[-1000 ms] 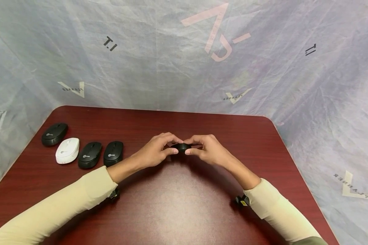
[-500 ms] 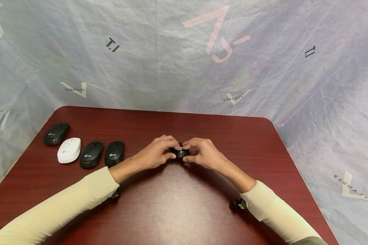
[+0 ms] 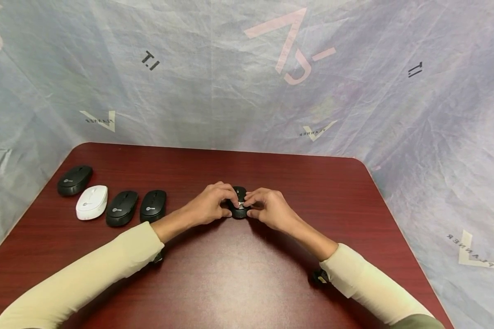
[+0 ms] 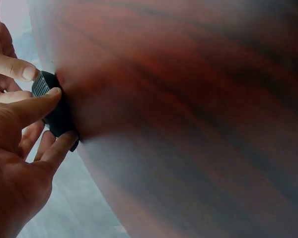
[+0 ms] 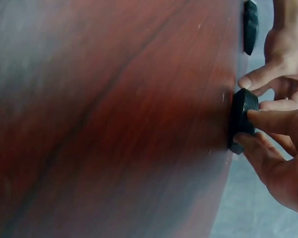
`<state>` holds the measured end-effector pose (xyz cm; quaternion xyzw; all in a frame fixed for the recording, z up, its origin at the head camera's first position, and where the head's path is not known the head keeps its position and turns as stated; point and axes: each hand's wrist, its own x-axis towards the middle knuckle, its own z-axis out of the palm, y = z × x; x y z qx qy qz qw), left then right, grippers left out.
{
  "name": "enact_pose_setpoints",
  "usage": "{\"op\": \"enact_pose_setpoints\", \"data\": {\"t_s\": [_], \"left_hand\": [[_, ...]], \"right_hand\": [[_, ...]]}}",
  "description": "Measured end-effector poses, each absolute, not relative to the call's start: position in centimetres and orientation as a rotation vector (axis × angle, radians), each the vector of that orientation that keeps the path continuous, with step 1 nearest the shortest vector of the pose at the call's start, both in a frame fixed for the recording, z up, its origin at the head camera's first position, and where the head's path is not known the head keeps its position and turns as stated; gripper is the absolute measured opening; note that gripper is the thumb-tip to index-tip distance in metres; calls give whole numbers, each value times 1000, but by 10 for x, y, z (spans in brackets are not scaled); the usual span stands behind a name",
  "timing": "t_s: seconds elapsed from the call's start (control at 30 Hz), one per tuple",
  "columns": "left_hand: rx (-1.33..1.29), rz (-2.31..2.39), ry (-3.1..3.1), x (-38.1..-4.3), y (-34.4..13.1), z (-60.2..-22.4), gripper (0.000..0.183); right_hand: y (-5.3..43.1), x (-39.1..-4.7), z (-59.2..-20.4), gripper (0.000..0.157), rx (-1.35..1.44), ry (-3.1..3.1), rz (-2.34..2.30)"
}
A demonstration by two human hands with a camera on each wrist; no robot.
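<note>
A black computer mouse [image 3: 239, 213] sits on the table at the middle, its long side pointing away from me. My left hand [image 3: 207, 204] grips its left side, thumb at the near end and fingertips over the top. From the right, my right hand [image 3: 273, 210] holds it the same way, with thumb and fingers curled. Both wrist views show the mouse's ribbed near end: the left wrist view has the left thumb [image 4: 39, 105] on the mouse [image 4: 59, 116], and the right wrist view has the right thumb [image 5: 268, 120] against it. Fingers cover much of its top.
Left of the hands stands a row of mice: a black one [image 3: 153, 205], another black one [image 3: 122, 209], a white one [image 3: 92, 202] and a black one [image 3: 75, 180] farthest left. The dark red table [image 3: 238, 274] ends at a grey fabric backdrop [image 3: 214, 82].
The mouse between my hands has come slightly nearer and left, and more of its upper surface shows. Both hands have shifted along with it. The row of mice stays put.
</note>
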<state>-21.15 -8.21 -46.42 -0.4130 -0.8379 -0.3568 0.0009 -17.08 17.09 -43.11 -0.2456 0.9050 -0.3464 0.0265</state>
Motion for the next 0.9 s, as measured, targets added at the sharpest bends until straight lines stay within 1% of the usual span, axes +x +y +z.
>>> {"op": "enact_pose_setpoints", "data": {"t_s": [0.13, 0.2, 0.23, 0.43, 0.47, 0.5, 0.9], "left_hand": [[-1268, -1105, -2687, -206, -81, -452, 29], [-1279, -1089, -2684, -206, -82, -451, 29], [-1315, -1095, -2654, -211, -83, -458, 28], [-1346, -1112, -2654, -216, -84, -457, 30], [-1318, -1106, -2689, -212, -83, -448, 32], [-1314, -1112, -2700, -212, -83, -448, 33], [-1295, -1109, -2749, -214, -81, -447, 33]], "right_hand": [[172, -172, -432, 21, -700, 2800, -1091], [172, -173, -433, 20, -674, 2799, -1099], [171, -173, -433, 19, -661, 2799, -1104], [167, -172, -432, 17, -565, 2798, -1156], [167, -172, -432, 17, -551, 2796, -1165], [166, -172, -433, 17, -539, 2796, -1170], [165, -170, -433, 15, -517, 2803, -1201]]}}
